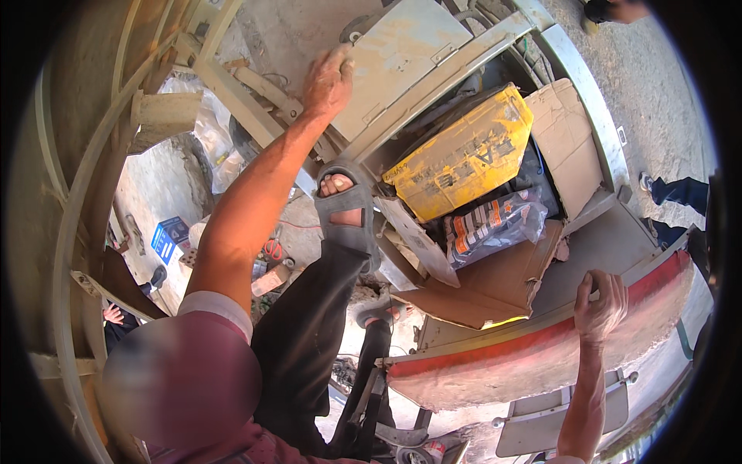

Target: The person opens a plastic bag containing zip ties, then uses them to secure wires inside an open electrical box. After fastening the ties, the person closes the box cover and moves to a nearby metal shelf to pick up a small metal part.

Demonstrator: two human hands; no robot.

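My left hand reaches forward, its fingers bent over the left edge of a dusty grey metal panel with hinges. On the right, my right hand is curled over the upper edge of a red-edged side board; what lies under its fingers is partly hidden. My sandalled foot is raised onto the metal frame. Between my hands lies an open compartment with a worn yellow box and a clear plastic bag of orange-and-dark packages.
Torn cardboard flaps stick out beside the bag, with another cardboard piece behind. A curved metal rail borders the far right. Below left are a blue box, red-handled scissors and bricks. Other people's limbs show at the edges.
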